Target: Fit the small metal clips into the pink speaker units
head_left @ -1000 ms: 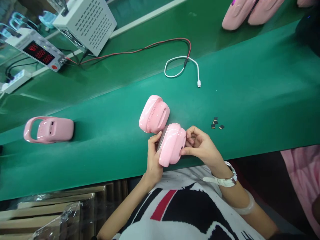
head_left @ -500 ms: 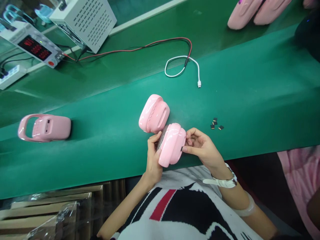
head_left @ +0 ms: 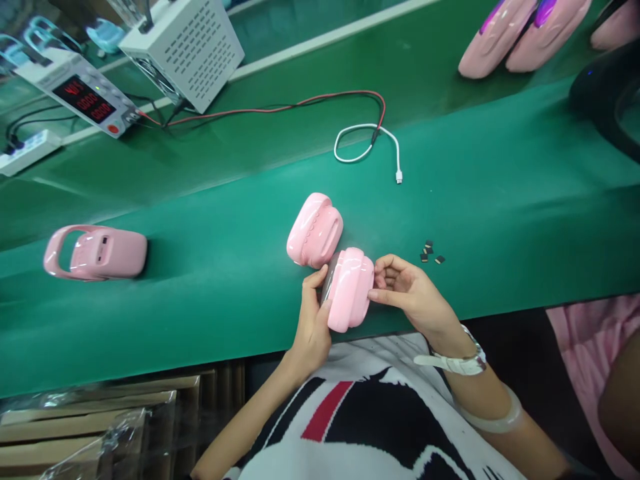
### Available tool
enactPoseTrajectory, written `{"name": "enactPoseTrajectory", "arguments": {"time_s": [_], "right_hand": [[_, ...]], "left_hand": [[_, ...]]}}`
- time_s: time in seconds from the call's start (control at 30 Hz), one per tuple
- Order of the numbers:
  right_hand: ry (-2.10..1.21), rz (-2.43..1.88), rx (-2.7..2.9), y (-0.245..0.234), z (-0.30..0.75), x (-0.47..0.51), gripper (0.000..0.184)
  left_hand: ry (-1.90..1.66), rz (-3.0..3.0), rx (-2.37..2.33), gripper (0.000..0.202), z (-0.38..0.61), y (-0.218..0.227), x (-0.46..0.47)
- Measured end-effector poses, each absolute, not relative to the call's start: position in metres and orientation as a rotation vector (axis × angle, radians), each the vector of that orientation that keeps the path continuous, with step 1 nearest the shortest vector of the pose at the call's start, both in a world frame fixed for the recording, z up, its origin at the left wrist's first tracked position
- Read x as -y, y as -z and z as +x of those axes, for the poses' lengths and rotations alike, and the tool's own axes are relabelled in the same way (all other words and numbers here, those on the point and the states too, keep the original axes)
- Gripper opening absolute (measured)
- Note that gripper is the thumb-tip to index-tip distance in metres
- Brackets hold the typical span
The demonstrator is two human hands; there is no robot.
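Observation:
A glossy pink plastic device [head_left: 350, 288] is held upright between both hands at the near edge of the green belt [head_left: 500, 200]. My left hand [head_left: 313, 320] grips its left side, thumb and fingers wrapped round it. My right hand [head_left: 407, 293] pinches its right side with curled fingers. A second pink device [head_left: 315, 230] lies on the belt just behind, touching the held one. Several small dark chips [head_left: 430, 252] lie on the belt to the right of my right hand.
A third pink device [head_left: 95, 252] lies at the left on the belt. A white USB cable [head_left: 373, 143] joins red and black wires to a power supply [head_left: 83, 100] and a white vented box [head_left: 185, 43]. More pink devices [head_left: 520, 33] stand far right. Cardboard boxes [head_left: 100, 427] sit below.
The held device has been turned slightly, now showing its narrower edge. Both hands kept their grip. The view shifted a little.

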State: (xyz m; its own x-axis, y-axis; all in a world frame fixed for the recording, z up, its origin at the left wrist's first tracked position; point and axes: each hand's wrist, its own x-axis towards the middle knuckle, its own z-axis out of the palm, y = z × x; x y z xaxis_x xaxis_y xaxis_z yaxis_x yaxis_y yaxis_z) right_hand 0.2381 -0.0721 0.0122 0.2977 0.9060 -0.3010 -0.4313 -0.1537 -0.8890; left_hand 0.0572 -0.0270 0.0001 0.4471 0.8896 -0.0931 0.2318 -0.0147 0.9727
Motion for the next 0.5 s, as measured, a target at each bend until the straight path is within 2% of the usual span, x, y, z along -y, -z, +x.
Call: {"name": "enactPoseTrajectory", "arguments": {"time_s": [0.07, 0.17, 0.27, 0.33, 0.4, 0.47, 0.5], "right_hand": [[-1.112, -1.259, 0.584, -0.017, 0.234, 0.067, 0.038], [-0.954, -1.337, 0.758, -0.021, 0.223, 0.061, 0.052], [-0.995, -1.369, 0.786, -0.02, 0.213, 0.061, 0.054], [-1.042, -1.398, 0.652, -0.018, 0.21, 0.063, 0.052], [-1.06, -1.441, 0.486, -0.015, 0.208, 0.064, 0.052], [-1.072, -1.47, 0.363, -0.013, 0.206, 0.065, 0.053], [-1.081, -1.474, 0.33, -0.012, 0.206, 0.064, 0.054]], "left_hand": [[-0.669, 1.496, -0.981, 0.045, 0.057, -0.004, 0.03], [-0.633, 1.476, -0.902, 0.05, 0.045, -0.017, 0.023], [-0.674, 1.658, -0.954, 0.036, 0.006, -0.038, -0.016], [-0.891, 1.888, -1.248, 0.026, -0.037, -0.058, -0.061], [-1.276, 1.898, -1.755, 0.018, -0.09, -0.081, -0.11], [-1.315, 1.709, -2.33, 0.038, -0.143, -0.103, -0.152], [-1.27, 1.653, -2.424, 0.045, -0.165, -0.111, -0.167]]}}
